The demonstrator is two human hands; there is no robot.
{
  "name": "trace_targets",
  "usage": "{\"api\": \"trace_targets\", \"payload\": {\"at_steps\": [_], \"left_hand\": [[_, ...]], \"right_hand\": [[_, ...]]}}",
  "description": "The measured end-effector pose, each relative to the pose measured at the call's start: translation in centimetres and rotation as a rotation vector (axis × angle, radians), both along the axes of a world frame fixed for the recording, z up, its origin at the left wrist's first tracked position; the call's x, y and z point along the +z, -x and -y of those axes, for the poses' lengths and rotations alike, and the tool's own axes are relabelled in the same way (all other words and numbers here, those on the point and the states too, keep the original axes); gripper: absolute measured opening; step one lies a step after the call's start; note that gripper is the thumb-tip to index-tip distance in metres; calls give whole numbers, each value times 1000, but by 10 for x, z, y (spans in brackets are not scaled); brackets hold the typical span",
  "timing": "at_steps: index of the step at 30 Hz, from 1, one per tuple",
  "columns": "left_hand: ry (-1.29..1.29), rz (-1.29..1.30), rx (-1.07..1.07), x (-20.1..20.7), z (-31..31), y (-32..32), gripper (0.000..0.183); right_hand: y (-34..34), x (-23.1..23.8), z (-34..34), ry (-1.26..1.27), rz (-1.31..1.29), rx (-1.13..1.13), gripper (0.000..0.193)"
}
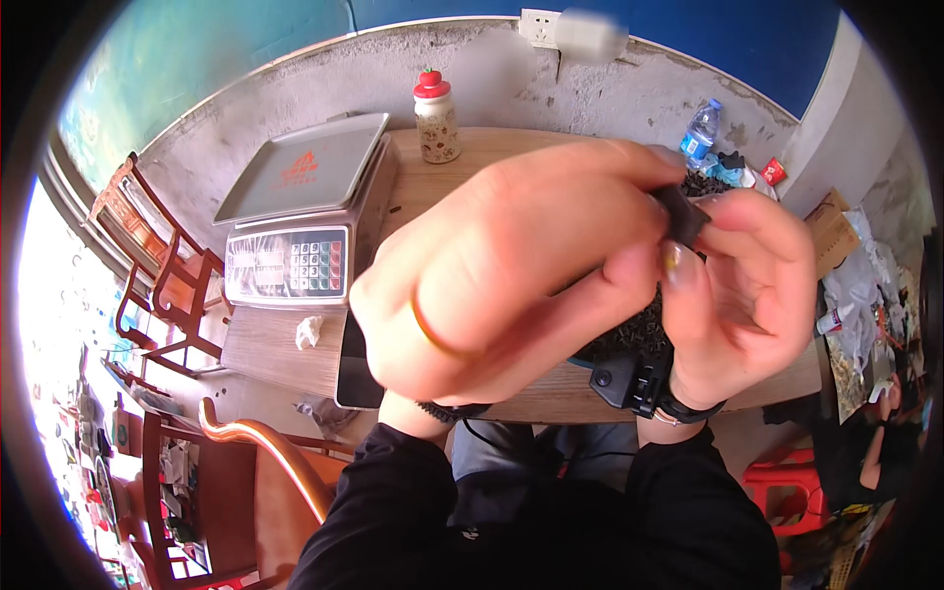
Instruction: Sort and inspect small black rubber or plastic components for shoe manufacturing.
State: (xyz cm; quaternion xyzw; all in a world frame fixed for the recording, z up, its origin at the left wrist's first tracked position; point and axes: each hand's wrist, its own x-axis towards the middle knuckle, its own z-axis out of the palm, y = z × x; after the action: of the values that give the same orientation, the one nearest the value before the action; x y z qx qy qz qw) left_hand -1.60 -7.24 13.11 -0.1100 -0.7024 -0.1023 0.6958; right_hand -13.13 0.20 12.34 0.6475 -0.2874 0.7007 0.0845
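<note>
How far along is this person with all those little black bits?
No finished batch is visible. In hand: both the left hand and right hand pinch one small black piece. Left: a heap of black pieces on the wooden table; the scale sits bare.

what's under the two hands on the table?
A heap of small dark parts shows below the left hand and right hand, which pinch a small black piece. The hands cover most of the heap, so its extent and the tabletop beneath cannot be seen.
</note>
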Motion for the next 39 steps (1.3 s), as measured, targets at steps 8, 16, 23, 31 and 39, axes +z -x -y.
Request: {"api": "trace_targets", "payload": {"at_steps": [8,16,23,31,39], "left_hand": [[65,108,35,4,-5,-17,22],[-117,-18,-224,-3,4,-8,65],[10,144,-295,2,9,-10,27],[51,86,-38,2,0,-16,29],[147,96,163,9,-3,-19,19]], "right_hand": [[8,1,-5,-40,-20,139,36],[13,0,-4,-30,-167,189,37],[11,1,-5,25,-270,7,36],[5,0,-4,11,-190,32,34],[5,-1,-4,-26,-38,157,32]]}}
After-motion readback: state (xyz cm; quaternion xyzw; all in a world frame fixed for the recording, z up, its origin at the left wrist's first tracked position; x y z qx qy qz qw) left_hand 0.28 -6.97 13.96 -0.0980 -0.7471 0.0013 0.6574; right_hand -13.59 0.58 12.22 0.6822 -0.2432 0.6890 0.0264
